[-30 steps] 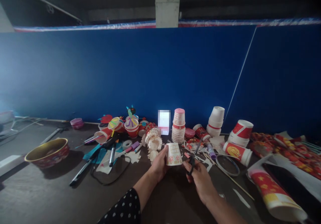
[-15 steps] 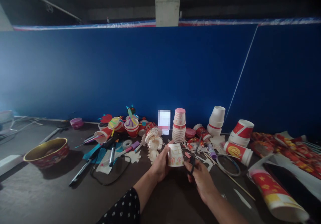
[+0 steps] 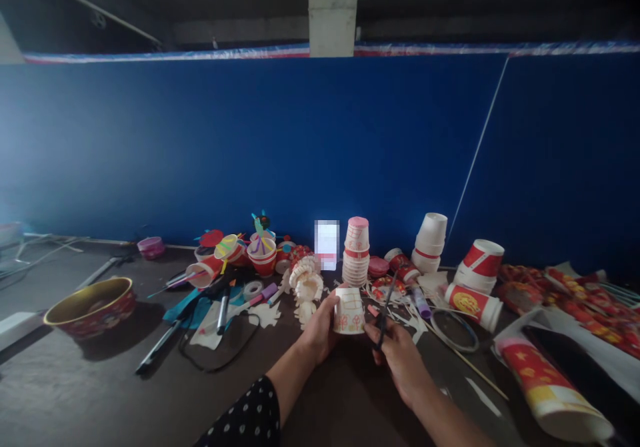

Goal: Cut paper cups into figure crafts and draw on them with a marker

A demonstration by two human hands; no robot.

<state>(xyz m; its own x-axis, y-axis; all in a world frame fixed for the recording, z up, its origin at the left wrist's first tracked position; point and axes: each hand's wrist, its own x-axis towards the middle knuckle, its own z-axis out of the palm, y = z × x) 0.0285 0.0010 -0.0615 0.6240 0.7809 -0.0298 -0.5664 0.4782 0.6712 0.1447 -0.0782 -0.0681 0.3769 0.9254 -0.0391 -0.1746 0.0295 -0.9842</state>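
Note:
My left hand (image 3: pixel 323 330) is closed around the left side of a white paper cup (image 3: pixel 349 312), which is upside down and drawn with a window grid and red flowers. Black-handled scissors (image 3: pixel 384 320) are in my right hand (image 3: pixel 397 350), their blades pointing up and away. The fingers of that hand are close to the cup's lower right edge; whether they touch it I cannot tell. Just beyond the cup rises a stack of paper cups (image 3: pixel 356 253) with a pink top.
On the left lies a gold-rimmed bowl (image 3: pixel 93 307), near pens and a marker (image 3: pixel 223 310). Decorated cups (image 3: pixel 263 255) and paper scraps (image 3: pixel 265 315) spread across the middle. To the right are a tape ring (image 3: pixel 456 330), a thin stick (image 3: pixel 475 370), a large red-and-yellow cup (image 3: pixel 553 387) and a black phone (image 3: pixel 585 373).
The view has shifted very slightly. Both hands keep their hold on the cup and the scissors, with almost no movement.

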